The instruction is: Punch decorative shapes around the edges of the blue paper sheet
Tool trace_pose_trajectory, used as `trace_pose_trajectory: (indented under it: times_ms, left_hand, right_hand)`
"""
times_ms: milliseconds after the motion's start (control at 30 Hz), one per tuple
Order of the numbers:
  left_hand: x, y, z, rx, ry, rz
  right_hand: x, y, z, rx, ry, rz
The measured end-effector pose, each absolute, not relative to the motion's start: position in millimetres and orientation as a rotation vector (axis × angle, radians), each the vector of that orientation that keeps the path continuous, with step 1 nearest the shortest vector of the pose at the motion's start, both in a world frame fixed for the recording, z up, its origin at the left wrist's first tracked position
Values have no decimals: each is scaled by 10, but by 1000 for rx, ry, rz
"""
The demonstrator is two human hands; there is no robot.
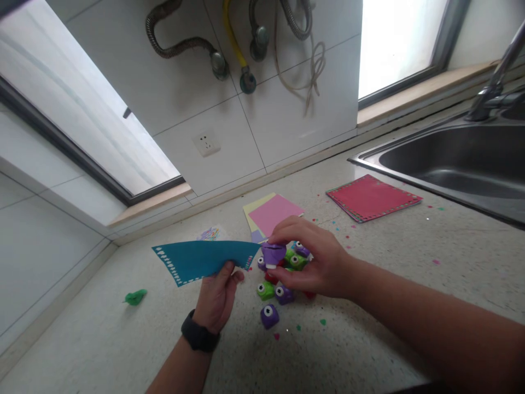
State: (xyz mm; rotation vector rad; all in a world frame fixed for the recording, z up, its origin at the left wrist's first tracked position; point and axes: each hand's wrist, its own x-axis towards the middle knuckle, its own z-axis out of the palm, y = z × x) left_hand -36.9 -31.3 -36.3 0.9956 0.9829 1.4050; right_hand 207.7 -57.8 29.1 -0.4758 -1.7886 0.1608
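Observation:
A teal paper sheet (200, 260) with rows of small punched holes along its left, lower and right edges is held by my left hand (219, 293), thumb on top near the lower edge. My right hand (314, 257) grips a purple craft punch (273, 254) between thumb and fingers, and the sheet's right corner meets the punch. Below and behind that hand lie several purple, green and red punches, among them a green one (265, 290) and a purple one (269, 316) nearest to me.
Pink paper (276, 213) and yellow paper (250, 215) lie behind the punches. Punched red sheets (373, 198) are stacked near the sink (451, 158). A green object (135, 297) sits at left. Paper bits dot the counter; hoses hang on the wall.

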Motion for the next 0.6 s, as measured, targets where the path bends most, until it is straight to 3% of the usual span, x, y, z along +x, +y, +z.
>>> trace_pose_trajectory:
  times_ms: [600]
  left_hand:
    - [-352, -323, -348, 936, 952, 1413]
  right_hand:
    - [2083, -563, 263, -514, -1803, 232]
